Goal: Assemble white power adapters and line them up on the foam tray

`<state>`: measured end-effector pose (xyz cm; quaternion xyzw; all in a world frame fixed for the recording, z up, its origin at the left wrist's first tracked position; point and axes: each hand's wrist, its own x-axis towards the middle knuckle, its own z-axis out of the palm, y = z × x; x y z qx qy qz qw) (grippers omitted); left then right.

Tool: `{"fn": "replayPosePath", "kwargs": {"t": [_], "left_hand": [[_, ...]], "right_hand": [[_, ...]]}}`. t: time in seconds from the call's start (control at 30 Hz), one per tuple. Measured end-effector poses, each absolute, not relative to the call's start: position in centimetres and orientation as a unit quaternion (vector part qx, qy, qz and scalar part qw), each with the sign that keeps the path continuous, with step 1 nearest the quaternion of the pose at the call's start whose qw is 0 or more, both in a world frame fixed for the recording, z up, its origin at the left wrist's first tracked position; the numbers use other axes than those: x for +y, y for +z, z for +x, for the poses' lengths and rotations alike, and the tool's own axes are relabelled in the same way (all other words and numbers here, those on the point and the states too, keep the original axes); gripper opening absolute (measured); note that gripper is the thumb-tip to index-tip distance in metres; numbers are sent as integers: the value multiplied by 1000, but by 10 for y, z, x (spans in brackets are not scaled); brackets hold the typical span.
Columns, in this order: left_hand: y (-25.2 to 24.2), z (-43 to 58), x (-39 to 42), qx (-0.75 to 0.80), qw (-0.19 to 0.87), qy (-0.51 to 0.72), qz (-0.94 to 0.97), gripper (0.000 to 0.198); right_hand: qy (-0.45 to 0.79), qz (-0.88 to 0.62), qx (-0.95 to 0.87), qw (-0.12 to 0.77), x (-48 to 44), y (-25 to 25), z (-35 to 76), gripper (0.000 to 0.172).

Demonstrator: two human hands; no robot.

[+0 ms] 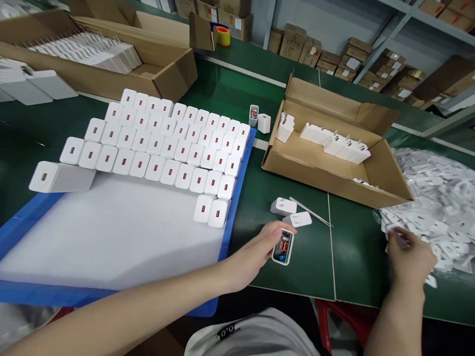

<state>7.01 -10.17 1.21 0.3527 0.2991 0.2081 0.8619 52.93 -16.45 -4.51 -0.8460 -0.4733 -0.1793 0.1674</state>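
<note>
My left hand (pixel 261 249) is closed around a white charger housing (pixel 273 254), whose open end faces up. Red, blue and dark electronic parts show inside it. At the right, my right hand (pixel 410 254) is at the edge of a heap of small white plastic covers (pixel 426 198) in a clear bag. Its fingers are curled together, and what they pinch is hidden. Just beyond my left hand lie two white chargers (pixel 300 218), beside thin metal tweezers (pixel 313 212).
A blue tray (pixel 237 193) at the left bears rows of white USB chargers (pixel 156 143). A cardboard box (pixel 315 175) with several chargers stands at the back right. Two more housings (pixel 263 123) stand between. A larger carton (pixel 163 74) is at the back left, near a tape roll (pixel 223 36).
</note>
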Motion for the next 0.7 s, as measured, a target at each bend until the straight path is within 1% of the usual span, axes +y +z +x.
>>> {"fn": "replayPosePath", "kwargs": {"t": [0.13,0.4,0.47,0.57,0.63,0.67,0.7], "left_hand": [[12,70,-104,290,855,219,372,54],[16,67,-102,287,845,216,396,35],[17,67,-101,289,839,216,408,34],[17,67,-101,290,829,219,425,35],[18,67,-103,291,823,222,435,37],[18,67,-103,295,819,226,437,38],[19,67,-103,300,815,231,440,39]], "right_hand": [[-213,-841,-464,180,-160,-44,526,37],[-192,-814,-523,162,-160,-48,518,48],[-190,-814,-525,162,-162,-48,516,44],[-187,-818,-518,167,-161,-44,515,33],[-204,-829,-490,177,-159,-39,516,30],[-223,-837,-465,184,-159,-35,515,33],[-251,-845,-432,191,-160,-30,513,39]]}}
